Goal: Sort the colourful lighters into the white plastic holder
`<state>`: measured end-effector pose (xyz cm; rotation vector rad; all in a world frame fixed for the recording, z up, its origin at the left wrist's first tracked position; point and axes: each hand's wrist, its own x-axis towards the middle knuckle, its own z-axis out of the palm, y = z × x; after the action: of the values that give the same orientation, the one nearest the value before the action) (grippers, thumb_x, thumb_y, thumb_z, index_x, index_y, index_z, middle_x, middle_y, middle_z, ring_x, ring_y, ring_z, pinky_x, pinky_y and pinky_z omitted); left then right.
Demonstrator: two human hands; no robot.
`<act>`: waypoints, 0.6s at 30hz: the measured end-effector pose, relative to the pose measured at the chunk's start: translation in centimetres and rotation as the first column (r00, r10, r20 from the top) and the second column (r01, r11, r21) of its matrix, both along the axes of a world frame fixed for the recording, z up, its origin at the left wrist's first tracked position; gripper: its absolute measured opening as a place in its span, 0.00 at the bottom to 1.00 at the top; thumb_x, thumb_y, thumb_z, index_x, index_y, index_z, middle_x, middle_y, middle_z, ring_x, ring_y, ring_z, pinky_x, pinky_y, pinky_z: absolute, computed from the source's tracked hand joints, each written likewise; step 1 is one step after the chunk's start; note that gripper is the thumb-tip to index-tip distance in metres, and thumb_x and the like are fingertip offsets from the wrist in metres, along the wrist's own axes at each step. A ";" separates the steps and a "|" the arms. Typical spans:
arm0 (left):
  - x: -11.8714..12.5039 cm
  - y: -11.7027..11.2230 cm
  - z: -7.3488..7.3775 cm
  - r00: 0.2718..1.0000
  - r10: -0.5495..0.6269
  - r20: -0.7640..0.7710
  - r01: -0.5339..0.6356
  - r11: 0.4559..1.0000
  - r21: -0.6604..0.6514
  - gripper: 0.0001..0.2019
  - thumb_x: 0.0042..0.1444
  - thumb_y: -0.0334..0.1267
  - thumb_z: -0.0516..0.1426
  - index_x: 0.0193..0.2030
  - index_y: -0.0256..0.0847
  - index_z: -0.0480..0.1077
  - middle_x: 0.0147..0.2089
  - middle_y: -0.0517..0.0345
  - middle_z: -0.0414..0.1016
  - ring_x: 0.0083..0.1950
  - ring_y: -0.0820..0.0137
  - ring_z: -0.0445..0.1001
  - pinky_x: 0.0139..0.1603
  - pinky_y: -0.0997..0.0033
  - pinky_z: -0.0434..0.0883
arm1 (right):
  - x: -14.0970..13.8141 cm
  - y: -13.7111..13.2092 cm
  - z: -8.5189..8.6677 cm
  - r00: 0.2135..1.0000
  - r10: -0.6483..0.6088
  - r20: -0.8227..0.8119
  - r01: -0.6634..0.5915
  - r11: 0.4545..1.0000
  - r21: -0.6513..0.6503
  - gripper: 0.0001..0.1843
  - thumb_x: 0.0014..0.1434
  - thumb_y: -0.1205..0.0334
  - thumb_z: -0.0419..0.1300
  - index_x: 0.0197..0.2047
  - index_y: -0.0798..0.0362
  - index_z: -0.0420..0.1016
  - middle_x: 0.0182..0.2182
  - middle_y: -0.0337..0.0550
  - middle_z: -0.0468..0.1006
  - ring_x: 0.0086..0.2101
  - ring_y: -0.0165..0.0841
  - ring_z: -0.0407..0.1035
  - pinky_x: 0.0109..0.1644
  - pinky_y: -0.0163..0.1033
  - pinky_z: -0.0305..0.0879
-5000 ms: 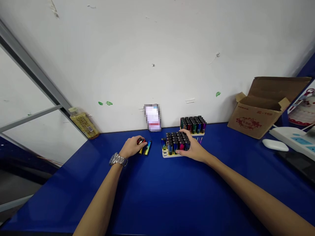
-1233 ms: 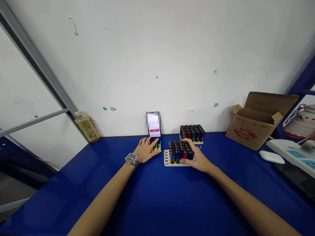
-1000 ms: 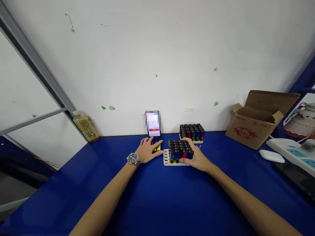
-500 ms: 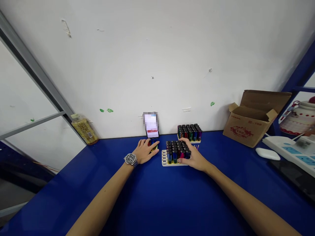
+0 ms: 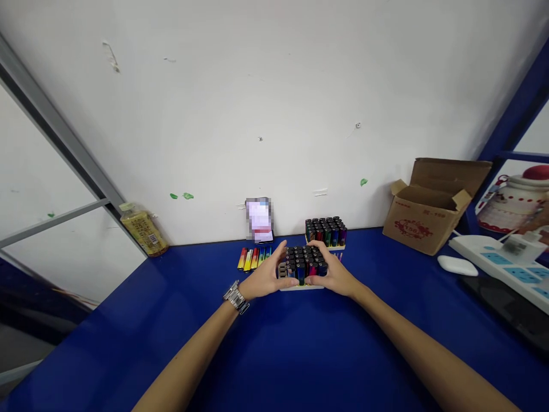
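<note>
Left hand (image 5: 266, 274) and right hand (image 5: 333, 274) seem closed around a plastic tray (image 5: 300, 288) of glossy upright lighters (image 5: 302, 264).

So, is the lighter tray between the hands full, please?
Not full: empty slots show at the left end of the tray, while upright lighters fill the rest visible; left hand and right hand cover part.
</note>
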<state>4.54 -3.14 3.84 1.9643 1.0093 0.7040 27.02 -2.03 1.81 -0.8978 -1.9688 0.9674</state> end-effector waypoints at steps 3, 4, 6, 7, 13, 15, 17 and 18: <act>0.2 0.4 0.4 0.996 -0.064 0.057 0.067 0.996 -0.051 0.44 0.49 0.47 0.64 0.69 0.43 0.49 0.65 0.41 0.61 0.64 0.54 0.64 0.63 0.48 0.62 | 0.0 0.0 -0.1 1.000 -0.001 0.003 0.001 1.000 0.005 0.37 0.47 0.59 0.66 0.56 0.47 0.52 0.42 0.40 0.70 0.39 0.37 0.68 0.42 0.40 0.63; 0.3 0.4 0.5 0.993 -0.082 0.088 0.087 0.995 -0.057 0.41 0.50 0.45 0.64 0.67 0.42 0.53 0.63 0.42 0.64 0.62 0.56 0.66 0.62 0.50 0.64 | 0.0 0.0 -0.1 1.000 -0.002 -0.001 0.002 1.000 0.007 0.37 0.47 0.59 0.66 0.56 0.47 0.52 0.42 0.40 0.70 0.38 0.37 0.68 0.42 0.40 0.63; 0.5 0.4 0.7 0.986 -0.085 0.145 0.094 0.994 -0.055 0.35 0.50 0.44 0.65 0.63 0.41 0.59 0.61 0.43 0.67 0.59 0.58 0.69 0.61 0.53 0.65 | 0.0 0.0 -0.1 1.000 -0.002 -0.010 0.002 1.000 0.009 0.37 0.47 0.60 0.66 0.56 0.47 0.52 0.43 0.40 0.70 0.39 0.37 0.68 0.43 0.40 0.63; 0.6 0.4 0.7 0.984 -0.073 0.163 0.083 0.995 -0.051 0.33 0.50 0.43 0.65 0.62 0.40 0.61 0.60 0.44 0.68 0.59 0.59 0.69 0.61 0.53 0.65 | 0.0 0.0 -0.2 1.000 0.001 -0.014 -0.001 1.000 0.005 0.37 0.47 0.60 0.66 0.56 0.47 0.52 0.43 0.40 0.70 0.39 0.37 0.68 0.43 0.41 0.63; 0.9 0.2 1.0 0.974 0.030 0.223 -0.021 0.999 -0.041 0.29 0.52 0.45 0.63 0.59 0.41 0.62 0.56 0.47 0.71 0.58 0.61 0.68 0.61 0.56 0.65 | 0.1 0.0 -0.2 0.999 0.028 -0.033 -0.029 0.999 -0.016 0.36 0.48 0.61 0.66 0.57 0.46 0.52 0.44 0.41 0.70 0.40 0.37 0.68 0.45 0.42 0.64; 1.1 0.4 1.1 0.962 0.074 0.262 -0.060 0.996 -0.063 0.28 0.53 0.45 0.62 0.58 0.39 0.64 0.54 0.47 0.72 0.57 0.60 0.69 0.59 0.56 0.67 | 0.1 0.0 -0.2 0.999 0.021 -0.031 -0.022 0.999 -0.024 0.37 0.48 0.61 0.66 0.57 0.46 0.52 0.43 0.41 0.70 0.39 0.37 0.68 0.44 0.42 0.64; 1.4 0.5 0.8 0.922 0.150 0.358 -0.120 0.987 -0.106 0.26 0.54 0.46 0.61 0.57 0.37 0.65 0.52 0.46 0.73 0.53 0.61 0.71 0.56 0.57 0.68 | 0.0 0.0 -0.1 1.000 0.014 -0.027 -0.015 0.999 -0.032 0.37 0.48 0.60 0.66 0.57 0.47 0.52 0.43 0.41 0.71 0.39 0.37 0.69 0.44 0.42 0.64; 1.7 0.6 0.5 0.887 0.196 0.418 -0.155 0.979 -0.132 0.24 0.55 0.46 0.60 0.56 0.37 0.66 0.51 0.46 0.73 0.52 0.62 0.72 0.54 0.59 0.69 | 0.0 -0.1 0.0 1.000 0.012 -0.023 -0.013 0.999 -0.035 0.37 0.48 0.60 0.66 0.57 0.47 0.52 0.43 0.41 0.71 0.39 0.37 0.69 0.44 0.42 0.64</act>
<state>6.28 -2.50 4.35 1.5490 0.9302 1.1137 27.03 -2.08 1.77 -0.8913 -1.9452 1.0181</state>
